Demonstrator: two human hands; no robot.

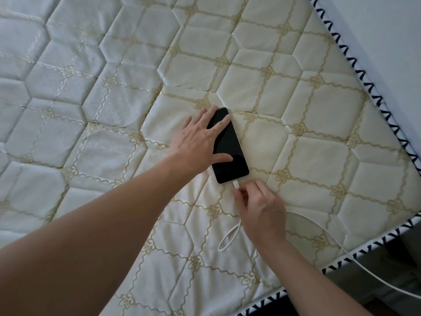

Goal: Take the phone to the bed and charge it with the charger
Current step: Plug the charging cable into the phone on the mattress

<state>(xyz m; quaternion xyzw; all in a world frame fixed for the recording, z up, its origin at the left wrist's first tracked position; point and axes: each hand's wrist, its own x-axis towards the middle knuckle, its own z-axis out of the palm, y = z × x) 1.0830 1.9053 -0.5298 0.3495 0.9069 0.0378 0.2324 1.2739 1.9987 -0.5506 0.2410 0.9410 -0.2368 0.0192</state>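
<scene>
A phone [229,151] with a dark screen and pale rim lies face up on the quilted cream mattress [127,92]. My left hand [198,140] rests flat on its left side, fingers spread over the screen. My right hand [257,206] pinches the white charger plug [236,185], which sits at the phone's bottom edge. The white charger cable [227,238] loops behind my right wrist and runs off the bed's near edge toward the lower right.
The mattress has a white border with dark zigzag stitching [362,74] along its right and near edges. A pale wall [391,30] stands beyond the right edge. A dark floor [376,281] lies below the near edge.
</scene>
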